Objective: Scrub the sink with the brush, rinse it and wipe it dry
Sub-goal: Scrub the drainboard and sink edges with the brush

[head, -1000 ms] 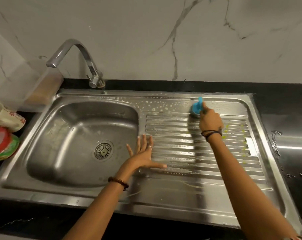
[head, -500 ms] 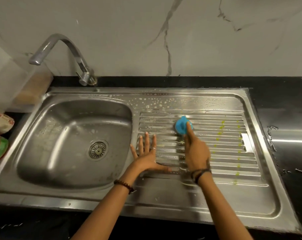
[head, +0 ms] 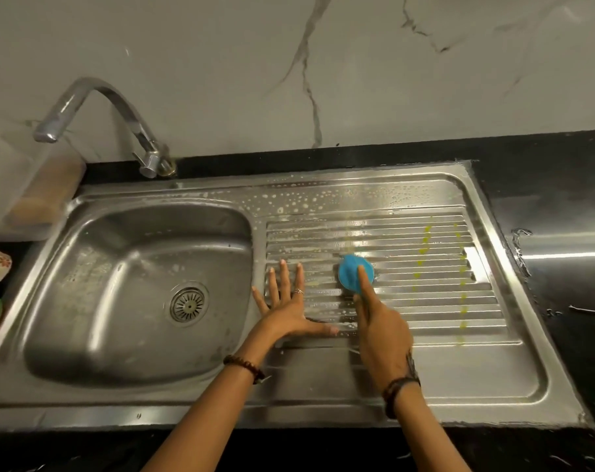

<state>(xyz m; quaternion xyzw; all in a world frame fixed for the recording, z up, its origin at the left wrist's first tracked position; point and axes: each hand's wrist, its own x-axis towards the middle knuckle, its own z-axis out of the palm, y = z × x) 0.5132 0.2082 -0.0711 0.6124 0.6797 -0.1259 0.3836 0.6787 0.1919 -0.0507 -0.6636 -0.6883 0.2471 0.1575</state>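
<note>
Ribbed drainboard (head: 425,301), brush (head: 352,272) under right hand (head: 382,330) forefinger

A black bench (head: 561,185) holds a stainless steel sink (head: 323,396); a clear plastic container (head: 27,185) sits at its left.

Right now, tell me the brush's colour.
Bright blue; the brush shows in the head view, under the right hand.

The left hand (head: 285,310) lies flat at frame centre, fingers spread, thumb out. The right hand (head: 379,330), just right of it, grips closed, index finger extended.
</note>
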